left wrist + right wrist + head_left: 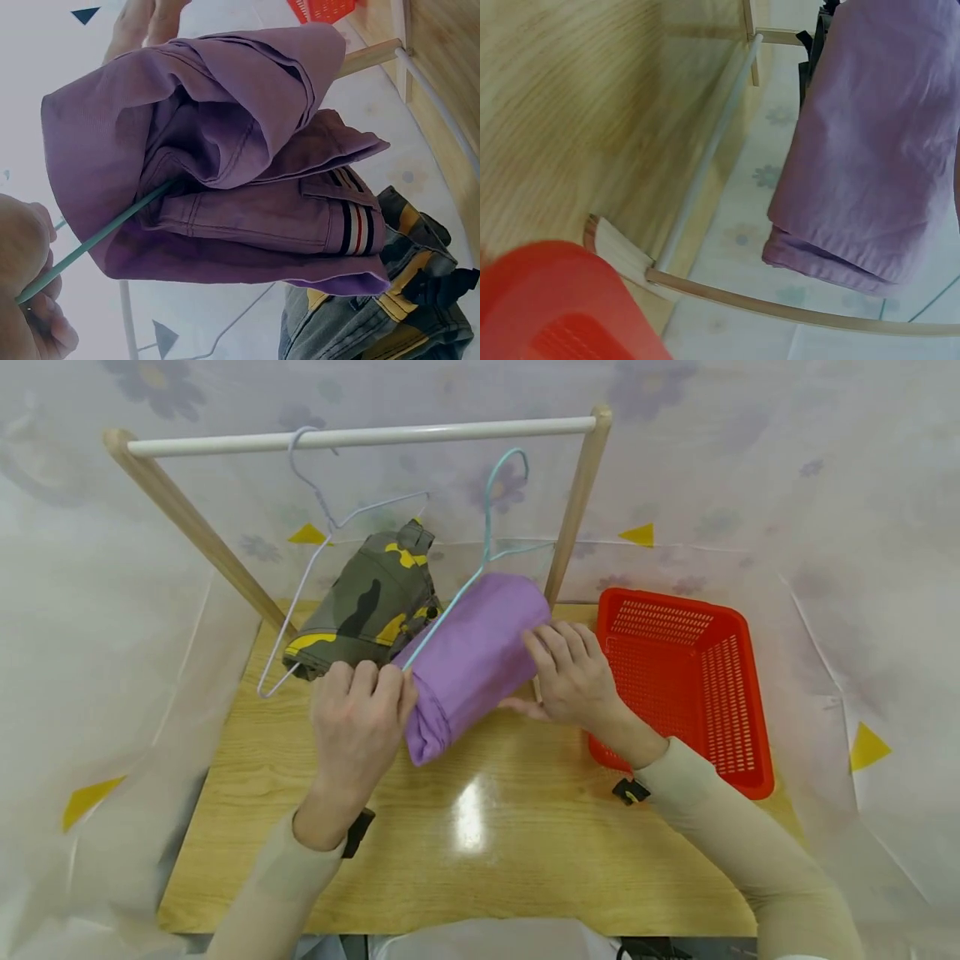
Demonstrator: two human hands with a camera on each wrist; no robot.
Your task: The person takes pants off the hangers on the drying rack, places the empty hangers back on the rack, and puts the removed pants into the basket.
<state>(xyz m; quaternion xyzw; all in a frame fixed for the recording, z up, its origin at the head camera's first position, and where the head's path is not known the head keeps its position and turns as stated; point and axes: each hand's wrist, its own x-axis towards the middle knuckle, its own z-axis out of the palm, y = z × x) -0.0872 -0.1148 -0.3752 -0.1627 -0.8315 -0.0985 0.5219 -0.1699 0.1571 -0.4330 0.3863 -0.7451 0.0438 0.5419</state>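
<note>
Rack (375, 436) stands behind the purple cloth (480, 652), which hangs folded over the tilted hanger (487, 558). I see the left hand (357, 718) pinching the hanger; whether the right hand (576, 683) pinches cloth, I can't tell. Steeper tilt could slide it off.

Purple garment (480, 652): folded, slanted | teal hanger (487, 558): hook up, running into garment's folds

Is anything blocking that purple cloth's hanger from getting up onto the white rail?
Nothing visible does. In the head view, the teal hanger with the purple cloth has its hook below the rail, nothing between. The lilac hanger and camo cloth are off to the left.
</note>
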